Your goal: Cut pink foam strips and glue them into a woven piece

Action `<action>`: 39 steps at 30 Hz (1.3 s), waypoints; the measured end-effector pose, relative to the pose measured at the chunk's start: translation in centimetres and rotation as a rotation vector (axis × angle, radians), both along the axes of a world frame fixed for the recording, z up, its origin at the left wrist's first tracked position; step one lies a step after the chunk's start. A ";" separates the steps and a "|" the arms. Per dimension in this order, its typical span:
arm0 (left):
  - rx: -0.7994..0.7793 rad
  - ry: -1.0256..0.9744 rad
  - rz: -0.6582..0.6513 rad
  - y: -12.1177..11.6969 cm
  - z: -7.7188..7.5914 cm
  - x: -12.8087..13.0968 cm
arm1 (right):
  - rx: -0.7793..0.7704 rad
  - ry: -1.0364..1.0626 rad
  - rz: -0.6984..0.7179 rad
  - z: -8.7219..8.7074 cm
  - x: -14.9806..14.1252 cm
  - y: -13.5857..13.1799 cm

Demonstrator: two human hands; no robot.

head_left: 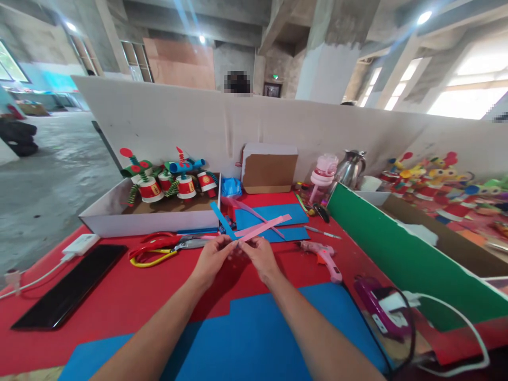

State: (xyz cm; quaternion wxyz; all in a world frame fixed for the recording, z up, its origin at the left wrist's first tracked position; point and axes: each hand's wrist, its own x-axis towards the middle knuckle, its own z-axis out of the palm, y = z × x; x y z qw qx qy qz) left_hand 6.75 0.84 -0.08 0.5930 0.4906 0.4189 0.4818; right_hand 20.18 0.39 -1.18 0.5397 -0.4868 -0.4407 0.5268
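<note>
Both my hands meet above the red table (119, 296), pinching thin foam strips where they cross. My left hand (212, 257) is closed on the lower end of a blue strip (221, 218) that slants up to the left. My right hand (259, 254) is closed on pink strips (265, 226) that run up to the right. Just behind the strips lie blue foam sheets (273, 217). A large blue foam sheet (254, 338) lies under my forearms.
Red and yellow scissors (159, 247) lie left of my hands, a pink glue gun (327, 256) to the right. A white box (151, 217) holds finished paper-cup figures (169, 180). A black phone (69, 291), power bank (81, 244), pink bottle (323, 177), steel kettle (351, 168), green board (397, 254) and purple device (379, 307) surround.
</note>
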 end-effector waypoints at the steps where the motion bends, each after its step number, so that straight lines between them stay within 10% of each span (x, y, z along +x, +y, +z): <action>1: -0.004 -0.005 -0.001 0.0 -0.1 0.0 | -0.001 0.005 0.003 0.0 -0.1 0.0; 39: -0.051 -0.057 0.094 0.2 0.0 -0.3 | -0.064 0.311 0.111 0.2 -0.7 -0.3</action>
